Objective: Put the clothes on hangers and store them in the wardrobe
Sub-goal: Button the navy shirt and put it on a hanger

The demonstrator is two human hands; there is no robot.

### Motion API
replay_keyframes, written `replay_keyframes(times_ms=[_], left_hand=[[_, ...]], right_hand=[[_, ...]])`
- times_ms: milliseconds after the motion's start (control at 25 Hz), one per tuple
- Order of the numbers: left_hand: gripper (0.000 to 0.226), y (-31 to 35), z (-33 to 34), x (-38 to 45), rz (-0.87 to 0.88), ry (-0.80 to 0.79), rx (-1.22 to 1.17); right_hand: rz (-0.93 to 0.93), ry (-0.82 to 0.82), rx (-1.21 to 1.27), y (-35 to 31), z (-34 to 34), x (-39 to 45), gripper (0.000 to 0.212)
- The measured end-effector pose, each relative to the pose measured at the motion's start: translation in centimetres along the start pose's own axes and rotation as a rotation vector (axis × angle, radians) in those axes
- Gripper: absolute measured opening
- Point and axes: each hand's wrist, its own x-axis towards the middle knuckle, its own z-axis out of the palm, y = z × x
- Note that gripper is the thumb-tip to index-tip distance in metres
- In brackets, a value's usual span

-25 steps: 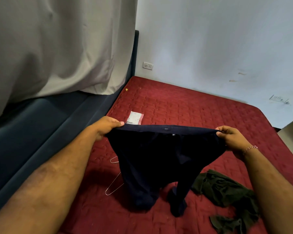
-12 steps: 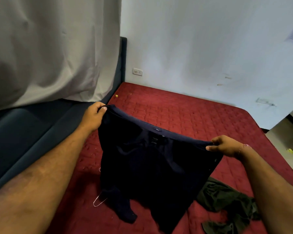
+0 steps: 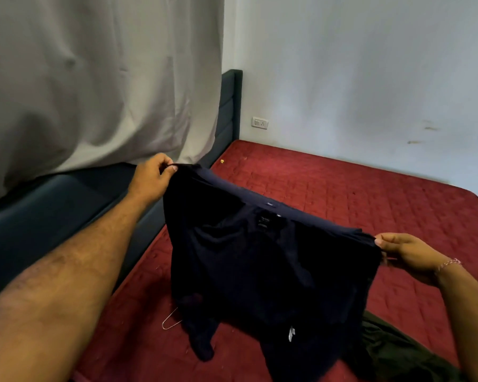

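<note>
A dark navy garment [image 3: 260, 260] hangs spread out above the red mattress [image 3: 342, 194], its lower ends touching the bed. My left hand [image 3: 152, 177] pinches its upper left corner, raised near the curtain. My right hand [image 3: 406, 255] pinches the upper right corner, lower down. A thin metal hanger [image 3: 170, 321] lies on the mattress, mostly hidden under the garment. A dark olive garment [image 3: 397, 351] lies crumpled on the bed at the lower right. No wardrobe is in view.
A dark blue padded headboard [image 3: 39, 221] runs along the left side of the bed. A pale curtain [image 3: 94, 78] hangs over it. A white wall [image 3: 370, 78] with a socket [image 3: 259, 123] bounds the far side. A small yellow object [image 3: 222, 161] lies near the corner.
My left hand has lifted its corner up and to the left, so the garment now hangs tilted. The white packet on the mattress is no longer visible.
</note>
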Motion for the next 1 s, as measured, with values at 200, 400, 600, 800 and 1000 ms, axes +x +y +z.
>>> replay_keyframes(times_ms=[200, 400, 600, 800, 1000], left_hand=[[0.007, 1.9, 0.7, -1.6, -0.151, 0.088, -0.238], [0.029, 2.7, 0.1, -3.1, -0.370, 0.124, -0.486], [0.018, 4.4, -5.0, -4.4, -0.228, -0.060, -0.525], [0.019, 3.6, -13.6, -4.8, -0.011, -0.317, -0.536], [0.018, 2.7, -20.6, -6.0, -0.036, -0.512, -0.518]], right_hand=[[-0.097, 0.057, -0.220, 1.9, -0.6, 2.3, 0.038], [-0.049, -0.067, -0.068, 2.4, 0.8, -0.4, 0.014], [-0.067, 0.105, 0.099, -1.4, 3.9, -7.8, 0.018], [-0.178, 0.290, 0.227, -3.9, 8.5, -15.0, 0.025], [-0.127, 0.214, 0.138, -7.2, 11.0, -20.6, 0.015]])
